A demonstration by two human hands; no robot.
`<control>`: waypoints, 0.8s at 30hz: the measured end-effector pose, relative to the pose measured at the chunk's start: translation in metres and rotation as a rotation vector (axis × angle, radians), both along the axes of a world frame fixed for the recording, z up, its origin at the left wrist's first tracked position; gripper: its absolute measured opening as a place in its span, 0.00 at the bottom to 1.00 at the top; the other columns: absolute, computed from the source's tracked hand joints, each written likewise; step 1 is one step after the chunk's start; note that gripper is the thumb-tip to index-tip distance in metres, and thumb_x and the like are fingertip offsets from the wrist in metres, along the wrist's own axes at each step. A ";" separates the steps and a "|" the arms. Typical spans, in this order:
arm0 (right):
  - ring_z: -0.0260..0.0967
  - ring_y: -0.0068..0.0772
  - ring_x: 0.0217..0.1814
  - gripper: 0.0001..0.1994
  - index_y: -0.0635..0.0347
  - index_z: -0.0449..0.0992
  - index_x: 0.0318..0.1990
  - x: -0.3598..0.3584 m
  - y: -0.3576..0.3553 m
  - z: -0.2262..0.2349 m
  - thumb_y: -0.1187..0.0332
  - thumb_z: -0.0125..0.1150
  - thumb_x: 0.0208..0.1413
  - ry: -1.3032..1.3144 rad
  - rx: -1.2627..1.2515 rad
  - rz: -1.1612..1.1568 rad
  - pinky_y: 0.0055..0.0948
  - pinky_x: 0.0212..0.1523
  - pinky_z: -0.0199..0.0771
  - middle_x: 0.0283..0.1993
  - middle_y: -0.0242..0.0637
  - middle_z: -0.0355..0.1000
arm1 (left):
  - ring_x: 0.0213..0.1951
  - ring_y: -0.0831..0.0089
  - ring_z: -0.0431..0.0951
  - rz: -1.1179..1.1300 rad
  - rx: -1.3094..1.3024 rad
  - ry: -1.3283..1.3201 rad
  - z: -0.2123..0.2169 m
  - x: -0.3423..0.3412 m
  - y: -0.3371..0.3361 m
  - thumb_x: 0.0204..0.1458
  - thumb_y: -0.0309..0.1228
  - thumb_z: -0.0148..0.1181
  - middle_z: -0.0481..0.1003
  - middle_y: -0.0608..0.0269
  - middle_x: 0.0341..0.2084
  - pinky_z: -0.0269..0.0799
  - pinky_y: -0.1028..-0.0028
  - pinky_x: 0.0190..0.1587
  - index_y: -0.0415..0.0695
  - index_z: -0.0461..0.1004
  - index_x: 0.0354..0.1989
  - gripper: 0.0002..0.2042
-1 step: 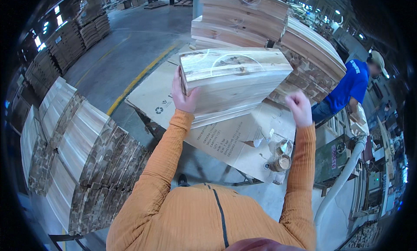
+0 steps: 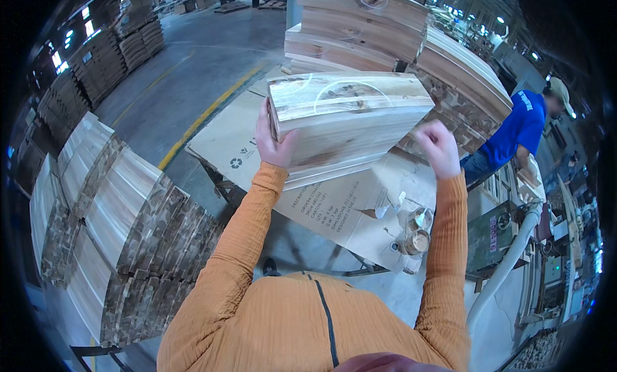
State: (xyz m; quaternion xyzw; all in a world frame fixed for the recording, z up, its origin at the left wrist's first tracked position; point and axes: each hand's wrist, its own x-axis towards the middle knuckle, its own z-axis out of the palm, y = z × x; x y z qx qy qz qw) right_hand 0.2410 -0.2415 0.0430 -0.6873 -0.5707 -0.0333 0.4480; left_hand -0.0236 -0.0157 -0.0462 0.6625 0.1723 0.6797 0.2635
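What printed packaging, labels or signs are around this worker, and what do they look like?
Flattened cardboard sheet: covers the table under the wood panels, brown with black print and a recycling symbol.
Label: on the green machine at right, small pale upright rectangle with dark print.
Tape rolls: on the cardboard's near edge, round, clear and brown.

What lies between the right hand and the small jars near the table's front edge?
In the head view, only bare brown cardboard sheet with printed text lies between the right hand and the jars. The wooden boards, gripped by the left hand, sit off to the left.
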 end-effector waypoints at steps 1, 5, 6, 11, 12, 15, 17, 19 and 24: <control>0.62 0.26 0.30 0.09 0.66 0.73 0.29 -0.012 0.019 0.020 0.68 0.60 0.49 -0.023 0.005 0.075 0.24 0.33 0.62 0.27 0.36 0.66 | 0.50 0.53 0.69 -0.010 0.001 0.008 0.000 0.001 -0.002 0.37 0.38 0.65 0.68 0.46 0.48 0.61 0.64 0.54 0.35 0.56 0.60 0.40; 0.64 0.28 0.31 0.09 0.66 0.74 0.28 -0.063 0.102 0.084 0.67 0.60 0.48 -0.201 -0.014 0.304 0.26 0.33 0.64 0.28 0.37 0.67 | 0.47 0.50 0.70 0.062 0.067 0.043 0.006 0.001 0.001 0.37 0.49 0.64 0.69 0.45 0.45 0.62 0.60 0.51 0.34 0.57 0.59 0.42; 0.65 0.29 0.31 0.09 0.65 0.74 0.28 -0.073 0.118 0.088 0.67 0.60 0.48 -0.225 0.003 0.347 0.28 0.34 0.65 0.27 0.37 0.66 | 0.47 0.50 0.69 0.069 0.087 0.045 0.006 0.002 0.002 0.37 0.51 0.63 0.69 0.44 0.46 0.62 0.60 0.51 0.34 0.57 0.59 0.43; 0.66 0.33 0.33 0.06 0.64 0.75 0.30 -0.104 0.174 0.099 0.70 0.61 0.47 -0.465 -0.126 0.422 0.29 0.36 0.66 0.28 0.38 0.68 | 0.48 0.50 0.69 0.153 0.103 0.088 0.004 0.001 0.001 0.36 0.58 0.62 0.68 0.44 0.48 0.61 0.59 0.52 0.34 0.57 0.58 0.47; 0.67 0.35 0.33 0.06 0.63 0.75 0.30 -0.107 0.181 0.099 0.71 0.61 0.46 -0.528 -0.130 0.423 0.30 0.36 0.67 0.28 0.39 0.68 | 0.48 0.50 0.69 0.138 0.098 0.090 0.004 0.001 0.001 0.36 0.58 0.62 0.68 0.44 0.48 0.61 0.59 0.52 0.34 0.57 0.58 0.47; 0.68 0.41 0.36 0.06 0.62 0.76 0.29 -0.116 0.192 0.100 0.69 0.59 0.46 -0.656 -0.126 0.435 0.35 0.39 0.68 0.30 0.40 0.70 | 0.49 0.50 0.69 0.132 0.092 0.098 0.003 0.000 0.001 0.36 0.58 0.62 0.67 0.44 0.50 0.60 0.59 0.52 0.34 0.58 0.58 0.47; 0.68 0.42 0.37 0.06 0.61 0.76 0.29 -0.123 0.194 0.103 0.68 0.59 0.47 -0.704 -0.148 0.430 0.36 0.39 0.68 0.30 0.40 0.70 | 0.50 0.50 0.68 0.169 0.104 0.109 0.003 -0.001 0.002 0.35 0.58 0.62 0.67 0.44 0.51 0.60 0.60 0.53 0.34 0.58 0.58 0.46; 0.68 0.43 0.37 0.07 0.61 0.76 0.28 -0.130 0.194 0.107 0.67 0.58 0.47 -0.721 -0.196 0.413 0.37 0.40 0.68 0.30 0.40 0.71 | 0.51 0.50 0.68 0.168 0.090 0.108 0.003 -0.002 0.003 0.36 0.57 0.62 0.66 0.44 0.51 0.60 0.60 0.53 0.34 0.58 0.58 0.46; 0.68 0.42 0.37 0.07 0.60 0.77 0.28 -0.132 0.195 0.114 0.66 0.58 0.46 -0.691 -0.294 0.392 0.36 0.40 0.68 0.30 0.39 0.72 | 0.50 0.50 0.68 0.164 0.081 0.103 0.006 -0.001 0.002 0.36 0.57 0.62 0.66 0.45 0.51 0.60 0.60 0.53 0.34 0.58 0.58 0.46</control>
